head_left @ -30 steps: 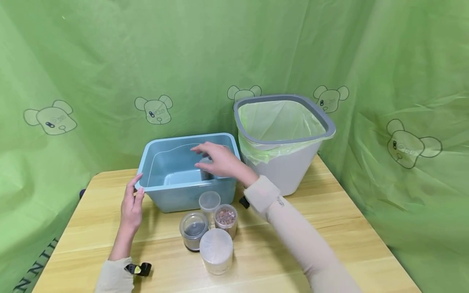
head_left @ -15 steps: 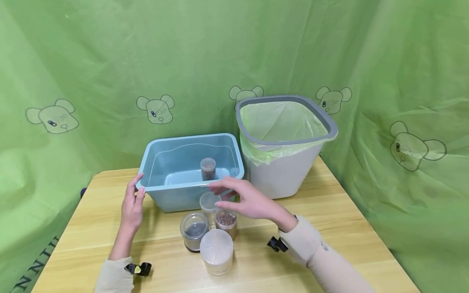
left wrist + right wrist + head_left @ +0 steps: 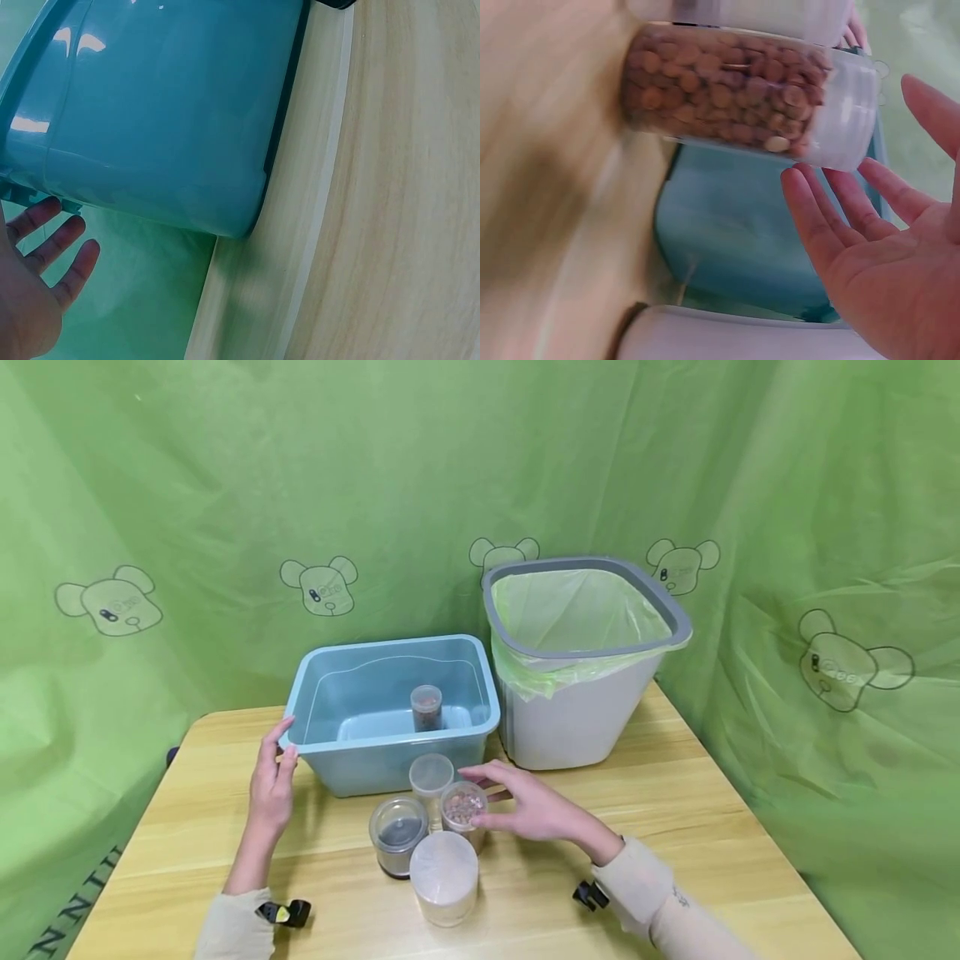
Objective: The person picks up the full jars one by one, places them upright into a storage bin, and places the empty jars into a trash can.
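Note:
A light blue bin [image 3: 375, 768] stands on the wooden table [image 3: 675, 827], and a small jar of dark contents [image 3: 426, 707] is upright inside it. My left hand [image 3: 272, 781] rests with straight fingers against the bin's front left corner; the left wrist view shows the hand [image 3: 37, 285] beside the bin wall [image 3: 165, 112]. In front of the bin is a cluster of jars. My right hand [image 3: 525, 806] is open beside the jar of brown beans [image 3: 462, 810], fingers reaching toward it. In the right wrist view the open hand [image 3: 870, 247] is close to the bean jar [image 3: 735, 97] without closing round it.
A grey-rimmed white waste bin [image 3: 577, 727] with a green liner stands right of the blue bin. The cluster also holds a tall clear jar [image 3: 431, 775], a dark-lidded jar [image 3: 397, 835] and a wide white-lidded jar [image 3: 443, 872]. Green cloth walls the table.
My right hand let go of the small jar inside the blue bin, drew back out over the rim and came down beside the bean jar. The left hand stayed put.

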Available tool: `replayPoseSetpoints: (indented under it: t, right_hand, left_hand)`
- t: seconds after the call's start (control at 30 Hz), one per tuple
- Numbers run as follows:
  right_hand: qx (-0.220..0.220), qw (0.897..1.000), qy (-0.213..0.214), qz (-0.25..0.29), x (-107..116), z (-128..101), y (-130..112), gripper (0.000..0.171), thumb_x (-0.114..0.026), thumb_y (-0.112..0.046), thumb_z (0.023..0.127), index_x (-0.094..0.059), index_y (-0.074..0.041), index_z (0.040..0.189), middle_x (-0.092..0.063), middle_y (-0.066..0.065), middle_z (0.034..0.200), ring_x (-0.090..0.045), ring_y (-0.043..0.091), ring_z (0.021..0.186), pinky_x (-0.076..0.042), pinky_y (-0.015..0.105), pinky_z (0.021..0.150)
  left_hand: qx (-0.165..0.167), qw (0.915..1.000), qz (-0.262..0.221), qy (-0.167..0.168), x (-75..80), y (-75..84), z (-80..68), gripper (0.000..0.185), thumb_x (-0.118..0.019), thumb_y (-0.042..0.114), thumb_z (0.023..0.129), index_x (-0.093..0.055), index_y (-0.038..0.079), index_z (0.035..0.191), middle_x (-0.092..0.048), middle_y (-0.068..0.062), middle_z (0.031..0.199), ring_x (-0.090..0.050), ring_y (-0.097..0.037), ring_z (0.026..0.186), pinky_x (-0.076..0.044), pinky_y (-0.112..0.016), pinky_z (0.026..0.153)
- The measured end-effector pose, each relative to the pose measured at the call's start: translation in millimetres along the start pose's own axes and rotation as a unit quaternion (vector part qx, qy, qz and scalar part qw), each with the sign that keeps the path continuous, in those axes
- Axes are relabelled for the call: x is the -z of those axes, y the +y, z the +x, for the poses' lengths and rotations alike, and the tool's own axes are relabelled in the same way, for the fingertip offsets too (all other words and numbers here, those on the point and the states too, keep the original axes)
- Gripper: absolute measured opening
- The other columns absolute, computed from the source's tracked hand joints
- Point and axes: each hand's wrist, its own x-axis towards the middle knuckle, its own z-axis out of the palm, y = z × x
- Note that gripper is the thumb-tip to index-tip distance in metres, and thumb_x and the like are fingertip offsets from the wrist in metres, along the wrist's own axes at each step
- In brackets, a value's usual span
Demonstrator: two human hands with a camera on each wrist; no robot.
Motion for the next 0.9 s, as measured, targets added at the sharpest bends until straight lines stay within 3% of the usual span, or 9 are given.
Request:
replayPoseSetpoints:
  t: [0.17,0.4,0.57,0.7,0.9]
  right_hand:
    - [-0.008,1.000,-0.006,0.021,-6,2,11,0.071,-0.081,-0.022,0.090,-0.050,-0.011,0.152,-0.058,0.013,0.136,-0.060,0.033,0.126,-0.055,0.045,0.104]
    - [-0.007,1.000,-0.008,0.006,-8,8,15,0.073,-0.083,-0.027,0.088,-0.050,-0.014,0.151,-0.058,0.008,0.140,-0.060,0.031,0.125,-0.056,0.038,0.102]
    - [-0.005,0.999,0.010,-0.047,-8,8,12,0.069,-0.084,-0.031,0.086,-0.054,-0.017,0.147,-0.062,0.002,0.135,-0.062,0.024,0.121,-0.056,0.044,0.101]
    - [0.001,0.994,0.026,-0.103,-11,5,7,0.067,-0.083,-0.040,0.086,-0.056,-0.019,0.144,-0.064,-0.002,0.131,-0.063,0.018,0.114,-0.057,0.047,0.096]
    - [0.008,0.991,0.044,-0.124,-10,1,-2,0.066,-0.082,-0.042,0.087,-0.056,-0.018,0.143,-0.064,-0.004,0.128,-0.064,0.015,0.110,-0.057,0.047,0.095]
  left_hand:
    - [0.004,1.0000,-0.005,-0.003,-1.7,-0.2,1.1,0.048,-0.040,0.025,0.111,-0.041,0.025,0.159,-0.053,-0.018,0.147,-0.049,-0.004,0.104,-0.041,-0.018,0.085]
    - [-0.001,1.0000,-0.005,0.006,-1.7,0.4,3.4,0.048,-0.041,0.025,0.111,-0.042,0.024,0.158,-0.055,-0.019,0.142,-0.049,-0.003,0.104,-0.040,-0.019,0.085]
    - [-0.001,1.0000,-0.004,0.004,-2.1,0.0,4.6,0.048,-0.041,0.025,0.111,-0.042,0.025,0.159,-0.056,-0.019,0.140,-0.049,-0.003,0.103,-0.041,-0.018,0.085]
    - [0.001,1.0000,-0.001,-0.001,-1.5,0.7,3.2,0.048,-0.040,0.025,0.111,-0.041,0.024,0.159,-0.052,-0.018,0.148,-0.049,-0.004,0.107,-0.041,-0.016,0.086]
    - [0.010,0.9998,0.014,-0.005,0.9,-1.0,-0.4,0.048,-0.038,0.028,0.111,-0.040,0.026,0.159,-0.051,-0.017,0.150,-0.049,-0.007,0.106,-0.043,-0.022,0.085]
